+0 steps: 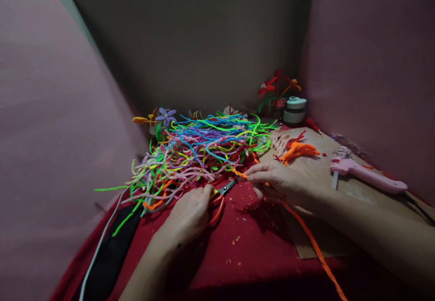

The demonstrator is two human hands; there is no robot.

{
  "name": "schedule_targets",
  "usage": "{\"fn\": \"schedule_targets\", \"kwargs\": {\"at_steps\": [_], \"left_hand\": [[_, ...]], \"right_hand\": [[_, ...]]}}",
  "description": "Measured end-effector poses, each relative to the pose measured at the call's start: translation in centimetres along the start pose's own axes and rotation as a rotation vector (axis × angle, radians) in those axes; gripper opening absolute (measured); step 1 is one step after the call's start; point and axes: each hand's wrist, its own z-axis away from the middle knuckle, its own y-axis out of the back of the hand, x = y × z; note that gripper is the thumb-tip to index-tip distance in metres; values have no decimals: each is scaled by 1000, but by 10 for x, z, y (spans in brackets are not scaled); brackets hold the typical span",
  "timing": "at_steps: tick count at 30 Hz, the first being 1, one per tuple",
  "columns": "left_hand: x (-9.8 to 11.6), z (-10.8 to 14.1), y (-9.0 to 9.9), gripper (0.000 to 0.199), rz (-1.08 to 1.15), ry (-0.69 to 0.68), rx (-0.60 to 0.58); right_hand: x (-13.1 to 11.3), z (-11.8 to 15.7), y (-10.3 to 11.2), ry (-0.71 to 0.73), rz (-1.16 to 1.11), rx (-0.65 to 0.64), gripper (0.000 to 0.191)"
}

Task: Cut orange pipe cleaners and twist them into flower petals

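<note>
1. Left hand (192, 212), lower centre: fingers together at red-handled scissors (227, 188); can't tell if clamped on them.
2. Right hand (277, 181), right of centre: fingers pinched on orange strand (313, 243), trailing lower right.
3. Multicoloured strand pile (210, 142) mid-frame; pink glue gun (370, 174) at right.

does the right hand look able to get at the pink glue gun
Probably yes, though not with its fingers free: the right hand holds an orange fuzzy strand. The pink glue gun lies nearby on the brown board, and nothing seems to cover its handle.
</note>
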Motion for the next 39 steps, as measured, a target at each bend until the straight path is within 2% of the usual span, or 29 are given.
{"fn": "schedule_targets", "kwargs": {"at_steps": [7, 11, 15, 18, 22, 24, 27, 33, 39], "left_hand": [[-4, 25, 0, 39, 67, 189, -41], [-1, 35, -6, 29, 267, 98, 36], [5, 36, -9, 20, 350, 102, 131], [11, 32, -14, 20, 265, 67, 275], [22, 22, -20, 31, -28, -59, 486], [27, 17, -22, 33, -157, -102, 539], [32, 13, -22, 33, -260, -103, 534], [37, 11, -16, 31, -279, -98, 477], [41, 10, -14, 30, -333, -121, 482]], "right_hand": [[-8, 4, 2, 53, 132, 135, 17], [-9, 5, 1, 141, 122, 176, 16], [-8, 5, 0, 152, 110, 218, 18], [-8, 6, -1, 135, 87, 230, 18], [-9, 8, -3, 127, 72, 235, 18], [-8, 9, -3, 128, 87, 233, 19], [-7, 9, -4, 127, 107, 228, 22], [-8, 11, -7, 110, 134, 232, 22], [-6, 10, -8, 118, 124, 242, 16]]}}
